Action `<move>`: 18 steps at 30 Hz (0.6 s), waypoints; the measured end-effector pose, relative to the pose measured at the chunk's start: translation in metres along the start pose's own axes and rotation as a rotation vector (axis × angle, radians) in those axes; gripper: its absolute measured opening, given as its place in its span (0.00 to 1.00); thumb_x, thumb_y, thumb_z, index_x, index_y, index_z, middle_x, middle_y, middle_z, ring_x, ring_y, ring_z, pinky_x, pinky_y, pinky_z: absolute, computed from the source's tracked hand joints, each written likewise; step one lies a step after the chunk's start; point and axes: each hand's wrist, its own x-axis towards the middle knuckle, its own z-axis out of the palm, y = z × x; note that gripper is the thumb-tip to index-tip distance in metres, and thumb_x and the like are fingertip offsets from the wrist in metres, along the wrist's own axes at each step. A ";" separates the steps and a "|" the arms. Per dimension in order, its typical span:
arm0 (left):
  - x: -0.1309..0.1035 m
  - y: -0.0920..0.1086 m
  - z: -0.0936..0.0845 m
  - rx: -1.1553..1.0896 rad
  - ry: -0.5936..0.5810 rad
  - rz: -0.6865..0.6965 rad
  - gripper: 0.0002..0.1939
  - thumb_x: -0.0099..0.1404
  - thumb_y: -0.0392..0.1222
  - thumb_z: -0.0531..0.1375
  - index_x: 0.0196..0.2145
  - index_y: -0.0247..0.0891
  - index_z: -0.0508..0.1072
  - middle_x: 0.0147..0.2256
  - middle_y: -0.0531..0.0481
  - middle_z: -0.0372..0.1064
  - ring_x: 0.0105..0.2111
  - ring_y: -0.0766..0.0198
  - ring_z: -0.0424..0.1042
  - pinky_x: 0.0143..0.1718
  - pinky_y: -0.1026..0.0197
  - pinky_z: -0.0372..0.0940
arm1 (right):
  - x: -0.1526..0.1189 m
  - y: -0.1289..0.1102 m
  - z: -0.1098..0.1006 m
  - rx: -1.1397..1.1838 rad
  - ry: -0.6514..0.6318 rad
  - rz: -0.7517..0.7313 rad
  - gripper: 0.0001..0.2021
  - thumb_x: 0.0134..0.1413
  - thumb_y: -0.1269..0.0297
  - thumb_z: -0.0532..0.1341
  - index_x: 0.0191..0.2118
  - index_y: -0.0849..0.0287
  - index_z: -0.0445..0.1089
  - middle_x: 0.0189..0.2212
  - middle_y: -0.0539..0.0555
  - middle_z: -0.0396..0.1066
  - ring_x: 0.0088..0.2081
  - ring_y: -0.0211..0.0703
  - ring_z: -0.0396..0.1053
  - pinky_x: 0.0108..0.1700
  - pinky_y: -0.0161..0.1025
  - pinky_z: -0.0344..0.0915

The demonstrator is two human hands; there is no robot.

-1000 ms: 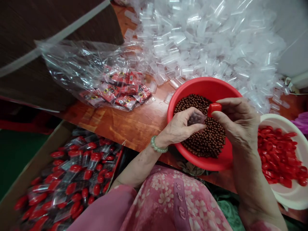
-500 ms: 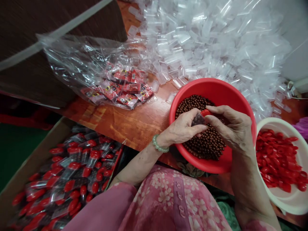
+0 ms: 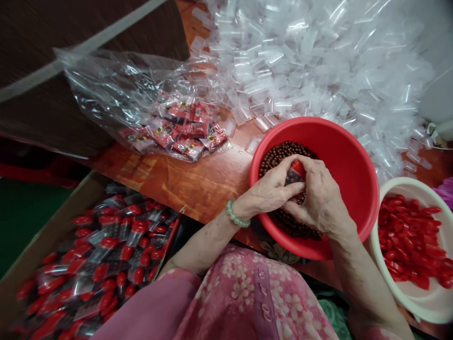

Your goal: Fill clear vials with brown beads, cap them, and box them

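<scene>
And there it is, cap (image 3: 297, 166) now against vial (image 3: 293, 177) above the bowl (image 3: 354, 174), left hand (image 3: 265, 192) curled round the vial, right hand (image 3: 323, 198) closed in over the cap, its seating unclear.

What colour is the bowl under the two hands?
The bowl is red, clearest in the head view.

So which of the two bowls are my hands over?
The red bowl, with brown beads in it. Your left hand and right hand are both over it; the white bowl, holding red pieces, has neither hand over it.
</scene>
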 end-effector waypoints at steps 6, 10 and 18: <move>-0.001 0.000 0.002 0.007 0.008 -0.023 0.29 0.64 0.41 0.64 0.61 0.39 0.66 0.53 0.44 0.73 0.54 0.51 0.73 0.69 0.44 0.60 | -0.002 -0.001 0.015 -0.136 0.144 -0.057 0.38 0.52 0.62 0.60 0.69 0.61 0.50 0.49 0.66 0.70 0.45 0.60 0.69 0.44 0.56 0.72; -0.002 -0.002 0.002 0.005 0.021 -0.036 0.31 0.63 0.40 0.64 0.63 0.39 0.65 0.52 0.44 0.73 0.59 0.48 0.70 0.69 0.43 0.61 | -0.002 0.001 0.017 -0.178 0.188 -0.089 0.38 0.53 0.60 0.60 0.68 0.60 0.51 0.47 0.65 0.70 0.45 0.59 0.70 0.43 0.53 0.74; 0.001 -0.002 0.003 0.008 -0.061 0.021 0.24 0.66 0.39 0.60 0.59 0.37 0.66 0.57 0.41 0.70 0.59 0.51 0.70 0.67 0.46 0.61 | -0.002 0.004 0.009 0.058 0.074 -0.029 0.36 0.51 0.62 0.65 0.66 0.57 0.56 0.48 0.62 0.70 0.46 0.56 0.71 0.45 0.53 0.75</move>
